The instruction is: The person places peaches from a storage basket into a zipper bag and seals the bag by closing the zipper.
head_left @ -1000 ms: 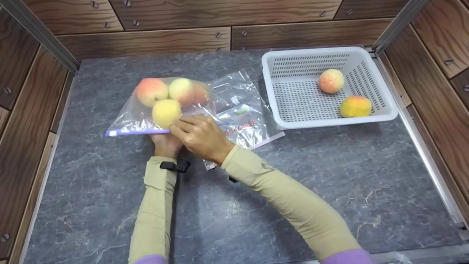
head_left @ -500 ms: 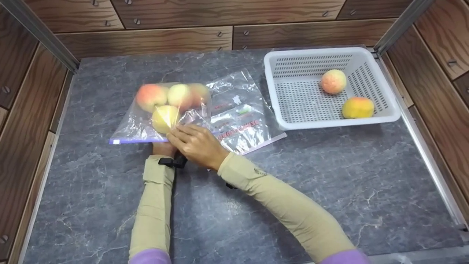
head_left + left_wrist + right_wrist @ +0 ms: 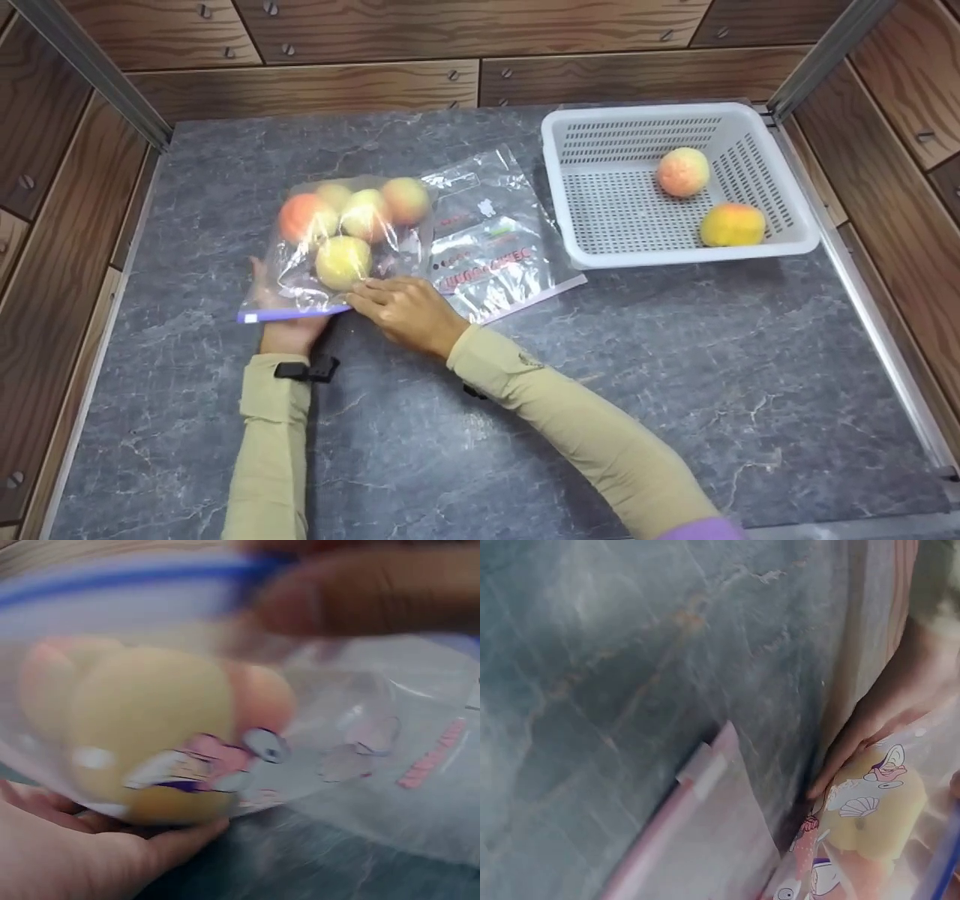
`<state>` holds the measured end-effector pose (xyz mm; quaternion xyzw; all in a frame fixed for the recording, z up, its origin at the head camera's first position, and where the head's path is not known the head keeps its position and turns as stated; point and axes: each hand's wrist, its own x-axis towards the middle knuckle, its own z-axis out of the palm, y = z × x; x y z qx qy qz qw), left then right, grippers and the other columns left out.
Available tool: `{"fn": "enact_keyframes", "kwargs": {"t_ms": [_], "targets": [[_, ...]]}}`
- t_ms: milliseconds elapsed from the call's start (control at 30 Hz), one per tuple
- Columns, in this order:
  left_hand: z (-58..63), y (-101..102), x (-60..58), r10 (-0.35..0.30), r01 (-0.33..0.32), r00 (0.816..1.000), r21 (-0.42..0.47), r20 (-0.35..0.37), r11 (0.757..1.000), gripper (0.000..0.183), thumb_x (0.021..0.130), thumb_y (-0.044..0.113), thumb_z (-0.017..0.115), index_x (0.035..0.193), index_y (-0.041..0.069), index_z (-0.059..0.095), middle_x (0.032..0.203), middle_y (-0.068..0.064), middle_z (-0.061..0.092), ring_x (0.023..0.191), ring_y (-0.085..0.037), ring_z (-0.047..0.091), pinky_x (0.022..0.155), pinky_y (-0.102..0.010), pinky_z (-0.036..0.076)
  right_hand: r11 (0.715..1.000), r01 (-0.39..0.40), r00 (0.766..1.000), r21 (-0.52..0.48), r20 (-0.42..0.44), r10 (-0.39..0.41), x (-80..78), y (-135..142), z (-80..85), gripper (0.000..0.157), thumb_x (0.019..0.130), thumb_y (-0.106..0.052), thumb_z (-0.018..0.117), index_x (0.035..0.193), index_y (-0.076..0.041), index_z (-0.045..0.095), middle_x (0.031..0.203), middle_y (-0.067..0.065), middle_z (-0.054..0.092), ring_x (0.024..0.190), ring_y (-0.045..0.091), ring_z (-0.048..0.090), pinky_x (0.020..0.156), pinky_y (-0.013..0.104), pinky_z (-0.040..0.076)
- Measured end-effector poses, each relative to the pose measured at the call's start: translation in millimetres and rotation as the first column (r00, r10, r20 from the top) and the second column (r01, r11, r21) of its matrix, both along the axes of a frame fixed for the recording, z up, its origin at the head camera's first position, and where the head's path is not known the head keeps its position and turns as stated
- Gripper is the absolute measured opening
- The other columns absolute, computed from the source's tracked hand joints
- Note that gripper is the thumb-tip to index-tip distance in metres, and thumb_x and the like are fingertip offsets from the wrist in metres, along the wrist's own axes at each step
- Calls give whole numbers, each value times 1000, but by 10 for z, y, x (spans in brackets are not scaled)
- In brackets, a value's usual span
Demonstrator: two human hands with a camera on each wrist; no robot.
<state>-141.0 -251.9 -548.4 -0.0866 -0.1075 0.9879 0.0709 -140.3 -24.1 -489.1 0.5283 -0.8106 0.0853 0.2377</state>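
A clear zip bag [image 3: 259, 316] with a blue zip edge holds several red-and-yellow peaches, one mostly yellow peach [image 3: 343, 262] lying nearest the zip. My right hand [image 3: 405, 313] pinches the zip edge near its middle, thumb and fingertips together. Under the bag's left part lies my left hand [image 3: 291, 336], palm up, its fingers partly hidden behind the plastic. In the left wrist view the left hand [image 3: 97, 851] supports the bag from below with the thumb straight, while the right fingers [image 3: 300, 604] show blurred at the blue zip.
Flat on the grey marbled table beside the filled bag lies a second printed zip bag [image 3: 499, 255] with a pink slider edge. A white perforated basket [image 3: 682, 258] at the back right holds a round peach [image 3: 682, 172] and a yellow-orange fruit [image 3: 733, 225]. Wood-patterned walls surround the table.
The filled bag has come down toward me, its zip edge lower in view. My left hand has shifted left under it, showing more of the palm. The right hand keeps its pinch.
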Motion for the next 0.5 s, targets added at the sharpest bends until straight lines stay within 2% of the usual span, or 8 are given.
{"fn": "enact_keyframes", "kwargs": {"t_ms": [33, 100, 233, 333, 367, 433, 467, 500], "targets": [[128, 0, 53, -7, 8, 1000, -109, 11, 994, 69, 102, 62, 41, 160, 27, 28, 165, -1, 27, 154, -21, 16, 125, -51, 7, 1000, -3, 1000, -4, 10, 3, 7, 1, -17, 29, 97, -12, 64, 125, -15, 69, 124, 1, 71, 113, 16, 68, 97, 28, 54], [265, -36, 163, -11, 15, 1000, -163, 24, 987, 75, 98, 65, 47, 160, 27, 27, 166, -3, 26, 154, -23, 15, 124, -53, 10, 1000, -11, 999, -20, 32, 12, 20, 2, -49, 28, 97, -11, 65, 123, -15, 70, 123, 1, 71, 112, 17, 69, 95, 29, 55], [261, -202, 329, -42, 50, 998, -199, 41, 979, 85, 94, 65, 55, 160, 19, 28, 168, -7, 19, 155, -25, 12, 125, -53, 10, 998, -25, 998, -49, 56, 28, 39, 8, -109, 25, 95, -9, 66, 119, -14, 71, 119, 1, 73, 109, 18, 70, 91, 31, 58], [295, -306, 412, -57, 78, 996, -322, 75, 944, 77, 98, 60, 53, 154, 9, 38, 161, -16, 33, 153, -27, 18, 125, -49, 11, 997, -30, 997, -67, 74, 35, 56, 11, -143, 26, 92, -6, 66, 116, -14, 71, 117, 1, 74, 108, 19, 71, 90, 31, 58], [316, -331, 434, -64, 91, 994, -387, 83, 917, 71, 100, 56, 52, 150, 6, 42, 156, -17, 40, 152, -28, 22, 125, -49, 13, 997, -30, 996, -72, 83, 36, 63, 11, -146, 26, 92, -5, 66, 115, -14, 71, 117, 1, 74, 108, 19, 71, 90, 31, 58], [372, -372, 479, -65, 126, 989, -533, 132, 837, 55, 104, 46, 51, 138, 2, 52, 141, -17, 56, 144, -28, 38, 122, -45, 25, 996, -33, 995, -78, 94, 40, 78, 5, -162, 26, 92, -4, 66, 115, -14, 71, 117, 2, 74, 108, 19, 71, 91, 31, 58], [401, -385, 498, -66, 151, 985, -606, 160, 781, 47, 105, 41, 51, 132, 3, 57, 133, -16, 61, 138, -27, 46, 119, -43, 33, 996, -33, 995, -78, 92, 40, 88, 2, -168, 25, 93, -5, 65, 115, -14, 71, 117, 2, 74, 108, 19, 71, 91, 30, 58], [431, -397, 519, -66, 180, 980, -686, 190, 705, 39, 106, 36, 53, 127, 5, 62, 127, -13, 65, 130, -25, 54, 114, -39, 40, 996, -36, 995, -78, 88, 43, 97, -2, -176, 24, 94, -5, 65, 115, -13, 71, 117, 2, 74, 108, 19, 71, 91, 30, 58]]}}
